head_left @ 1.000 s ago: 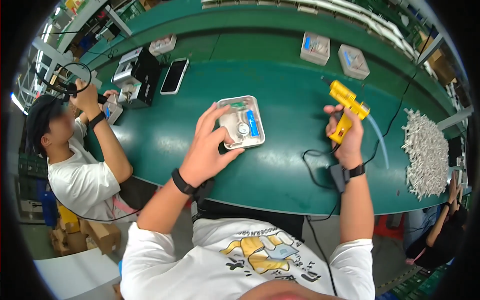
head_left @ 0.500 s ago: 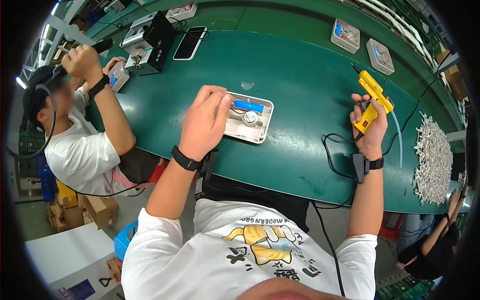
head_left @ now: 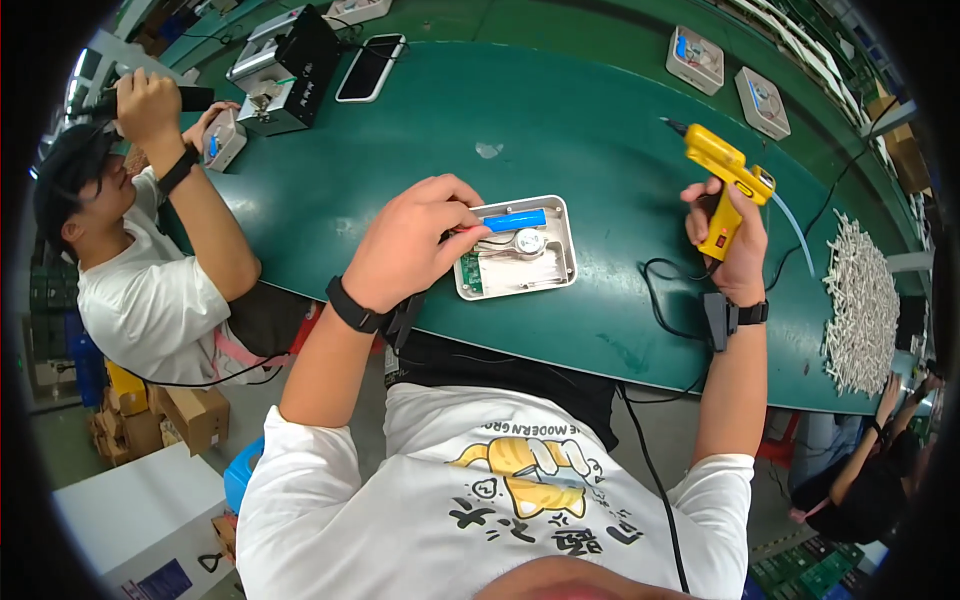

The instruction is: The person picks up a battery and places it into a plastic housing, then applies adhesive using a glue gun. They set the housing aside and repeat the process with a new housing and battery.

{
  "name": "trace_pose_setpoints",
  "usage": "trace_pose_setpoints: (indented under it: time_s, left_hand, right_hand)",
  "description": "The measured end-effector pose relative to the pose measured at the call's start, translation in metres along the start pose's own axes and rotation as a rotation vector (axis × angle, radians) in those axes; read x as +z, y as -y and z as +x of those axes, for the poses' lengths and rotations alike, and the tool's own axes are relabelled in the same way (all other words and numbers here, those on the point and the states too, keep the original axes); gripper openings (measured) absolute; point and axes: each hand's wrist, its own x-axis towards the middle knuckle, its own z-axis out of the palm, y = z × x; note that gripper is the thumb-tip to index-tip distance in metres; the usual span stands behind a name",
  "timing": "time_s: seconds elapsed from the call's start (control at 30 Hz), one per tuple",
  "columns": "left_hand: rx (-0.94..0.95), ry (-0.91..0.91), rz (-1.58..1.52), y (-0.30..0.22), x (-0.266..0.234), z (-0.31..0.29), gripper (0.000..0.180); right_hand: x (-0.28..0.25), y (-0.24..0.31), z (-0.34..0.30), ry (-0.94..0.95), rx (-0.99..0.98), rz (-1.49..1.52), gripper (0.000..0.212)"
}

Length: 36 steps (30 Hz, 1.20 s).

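Note:
A white plastic casing (head_left: 545, 275), open at the top, lies on the table before me. Inside are a blue cylindrical battery (head_left: 517, 220), a round silvery part (head_left: 529, 242), thin wires and a green circuit board (head_left: 470, 272). My left hand (head_left: 415, 240) reaches over the casing's left side, thumb and fingers closed together at the battery's left end. What the fingertips pinch there is hidden. Off to the right, my right hand (head_left: 735, 230) grips a yellow hot glue gun (head_left: 727, 185) by its handle, the nozzle pointing up and left above the table.
A pile of small white parts (head_left: 860, 305) covers the right end of the green table (head_left: 590, 130). Similar casings (head_left: 695, 62) stand at the far right. A phone (head_left: 371, 68) and a black machine (head_left: 290, 75) sit far left, near a co-worker (head_left: 150, 240). The gun's black cord (head_left: 655, 300) loops nearby.
The casing has shifted right and turned slightly counterclockwise, uncovering the circuit board. My left fingers have moved from its upper left corner to the battery's end. The glue gun has swung slightly left.

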Motion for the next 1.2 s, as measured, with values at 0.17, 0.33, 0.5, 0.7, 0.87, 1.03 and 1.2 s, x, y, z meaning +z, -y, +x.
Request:
trace_pose_setpoints:
  time_s: [0.17, 0.33, 0.5, 0.7, 0.87, 1.03, 1.2]
  left_hand:
    - [0.027, -0.216, -0.116, -0.011, 0.004, -0.027, 0.007]
    - [-0.19, -0.448, -0.319, -0.018, 0.03, -0.047, 0.005]
    - [-0.296, -0.65, -0.603, -0.018, 0.059, -0.054, 0.006]
    - [-0.384, -0.629, -0.757, -0.017, 0.068, -0.056, 0.008]
    - [-0.328, -0.61, -0.675, -0.013, 0.071, -0.057, 0.008]
    - [-0.326, -0.62, -0.669, -0.017, 0.067, -0.053, 0.008]
    - [-0.355, -0.583, -0.593, -0.019, 0.062, -0.056, 0.01]
  right_hand:
    - [0.056, 0.018, -0.029, 0.205, 0.17, -0.214, 0.027]
    - [0.114, -0.014, -0.057, 0.169, 0.08, -0.119, 0.028]
    - [0.124, -0.03, -0.082, 0.074, 0.098, -0.025, 0.026]
    - [0.152, 0.0, -0.088, 0.232, 0.251, -0.527, 0.024]
    - [0.169, 0.0, -0.072, 0.302, 0.327, -0.806, 0.025]
    - [0.173, -0.017, -0.061, 0.305, 0.193, -0.902, 0.027]
    - [0.176, -0.014, -0.061, 0.327, 0.256, -0.969, 0.029]
